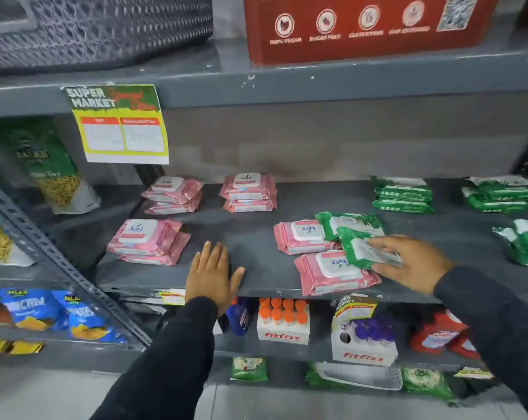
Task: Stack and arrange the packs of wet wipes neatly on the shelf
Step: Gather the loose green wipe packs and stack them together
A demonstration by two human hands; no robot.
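Two black-sleeved arms reach up onto a dark grey metal shelf (pixel 256 237). The left hand (pixel 211 275), at 6 o'clock, lies flat and wide open on the bare shelf, holding nothing. The right hand (pixel 414 262), at 4 o'clock, grips a green plastic wet-wipe pack (pixel 362 248) above two loose pink wet-wipe packs (pixel 317 256). Neat pink stacks (pixel 165 219) sit at 10 o'clock.

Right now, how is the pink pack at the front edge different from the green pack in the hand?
The front pink pack is pink with a big white lid; the green pack is green with a white panel. The pink pack lies flat on the shelf, untouched; the green pack is gripped by the right hand and rests partly on the pink one. The pink pack looks bigger. The left hand lies open on the shelf. Both are soft wipe packs.
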